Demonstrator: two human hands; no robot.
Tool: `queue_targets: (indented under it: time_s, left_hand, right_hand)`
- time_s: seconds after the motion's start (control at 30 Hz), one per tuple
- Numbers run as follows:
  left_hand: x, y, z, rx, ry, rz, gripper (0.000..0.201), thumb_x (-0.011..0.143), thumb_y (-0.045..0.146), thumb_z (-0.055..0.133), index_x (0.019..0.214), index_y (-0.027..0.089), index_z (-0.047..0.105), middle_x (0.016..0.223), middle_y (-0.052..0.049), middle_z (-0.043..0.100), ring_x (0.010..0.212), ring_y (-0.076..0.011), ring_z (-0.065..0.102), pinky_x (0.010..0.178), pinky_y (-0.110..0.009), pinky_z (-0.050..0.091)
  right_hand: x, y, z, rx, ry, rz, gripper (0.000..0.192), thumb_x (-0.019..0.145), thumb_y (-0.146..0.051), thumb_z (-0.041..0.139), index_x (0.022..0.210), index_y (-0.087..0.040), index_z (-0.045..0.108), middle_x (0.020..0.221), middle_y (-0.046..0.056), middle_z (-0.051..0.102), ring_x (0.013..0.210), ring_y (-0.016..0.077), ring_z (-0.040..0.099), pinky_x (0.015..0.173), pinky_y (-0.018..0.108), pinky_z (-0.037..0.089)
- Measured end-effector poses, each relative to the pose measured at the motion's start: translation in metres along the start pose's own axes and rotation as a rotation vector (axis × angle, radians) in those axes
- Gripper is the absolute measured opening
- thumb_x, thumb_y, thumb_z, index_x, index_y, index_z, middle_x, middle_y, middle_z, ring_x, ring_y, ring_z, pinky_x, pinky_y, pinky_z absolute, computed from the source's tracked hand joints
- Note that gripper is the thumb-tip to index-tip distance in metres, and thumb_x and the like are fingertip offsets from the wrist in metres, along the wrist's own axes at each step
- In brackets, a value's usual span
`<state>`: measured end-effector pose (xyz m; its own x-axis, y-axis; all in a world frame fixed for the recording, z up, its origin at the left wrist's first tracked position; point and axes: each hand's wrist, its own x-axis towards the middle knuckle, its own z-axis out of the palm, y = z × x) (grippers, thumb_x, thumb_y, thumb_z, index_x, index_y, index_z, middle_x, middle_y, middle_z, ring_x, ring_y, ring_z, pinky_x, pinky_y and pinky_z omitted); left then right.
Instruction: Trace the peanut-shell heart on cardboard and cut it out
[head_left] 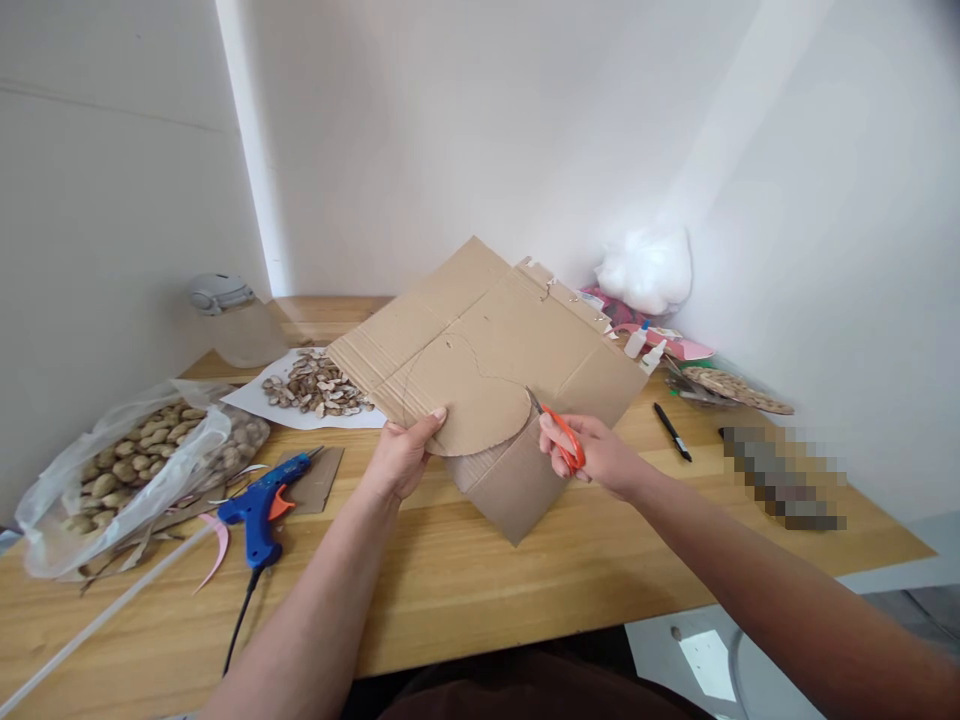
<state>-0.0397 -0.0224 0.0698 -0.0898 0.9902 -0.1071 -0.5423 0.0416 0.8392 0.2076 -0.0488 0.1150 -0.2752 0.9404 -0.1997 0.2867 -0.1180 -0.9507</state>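
A large sheet of brown cardboard [450, 300] is held up over the table, with a curved, heart-like outline drawn on it in thin line. My left hand [401, 452] grips its lower left edge, thumb on top. My right hand [581, 452] is closed round the orange handles of a pair of scissors [564, 436]. The blades meet the cardboard on the right of the drawn shape. Along the shape's lower right side the line is cut, and the waste part hangs down beneath it.
On the left are a blue glue gun [262, 508], a plastic bag of peanuts [139, 455], and peanut shells [319, 383] on white paper [251, 402]. A lidded clear jar [244, 330] stands behind. To the right lie a black marker [673, 432], small glue bottles [637, 340] and a white bag [649, 268].
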Motion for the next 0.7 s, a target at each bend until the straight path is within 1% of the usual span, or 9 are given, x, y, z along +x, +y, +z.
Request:
queue_targets:
  time_s: [0.07,0.13,0.27,0.43,0.7]
  left_hand:
    - [0.000,0.000,0.000,0.002,-0.017,0.016,0.058,0.056,0.026,0.091,0.109,0.015,0.071,0.110,-0.011,0.076,0.116,-0.0299,0.066,0.095,-0.038,0.056]
    - [0.000,-0.001,0.000,0.011,-0.039,0.026,0.060,0.057,0.027,0.091,0.112,0.016,0.070,0.111,-0.011,0.075,0.117,-0.0299,0.065,0.097,-0.039,0.056]
    - [0.000,-0.002,-0.002,0.031,-0.074,0.029,0.060,0.059,0.027,0.090,0.114,0.016,0.070,0.113,-0.011,0.075,0.118,-0.0302,0.064,0.098,-0.039,0.055]
    - [0.001,-0.003,-0.004,0.041,-0.121,0.014,0.060,0.060,0.028,0.090,0.115,0.015,0.070,0.115,-0.012,0.074,0.118,-0.0310,0.064,0.098,-0.039,0.055]
    - [-0.001,-0.006,-0.002,0.055,-0.133,0.016,0.061,0.060,0.030,0.090,0.115,0.014,0.069,0.115,-0.013,0.074,0.120,-0.0319,0.062,0.100,-0.040,0.054]
  right_hand:
    - [-0.003,-0.005,-0.004,-0.033,-0.045,0.018,0.057,0.089,-0.073,0.042,0.077,-0.018,0.054,0.050,-0.002,0.054,0.038,0.0064,0.033,0.042,0.023,0.023]
    - [-0.005,-0.009,-0.009,-0.065,-0.079,0.033,0.059,0.090,-0.073,0.039,0.080,-0.017,0.055,0.052,-0.001,0.057,0.038,0.0061,0.035,0.042,0.022,0.025]
    - [-0.009,-0.017,-0.019,-0.132,-0.108,0.093,0.062,0.089,-0.075,0.040,0.078,-0.016,0.056,0.051,-0.001,0.056,0.039,0.0054,0.034,0.042,0.020,0.023]
    - [-0.014,-0.025,-0.029,-0.179,-0.149,0.114,0.065,0.087,-0.077,0.041,0.077,-0.015,0.057,0.052,0.000,0.056,0.039,0.0050,0.032,0.041,0.020,0.021]
    - [-0.025,-0.030,-0.035,-0.159,-0.177,0.145,0.064,0.087,-0.078,0.039,0.076,-0.016,0.056,0.051,-0.001,0.055,0.037,0.0050,0.029,0.039,0.020,0.018]
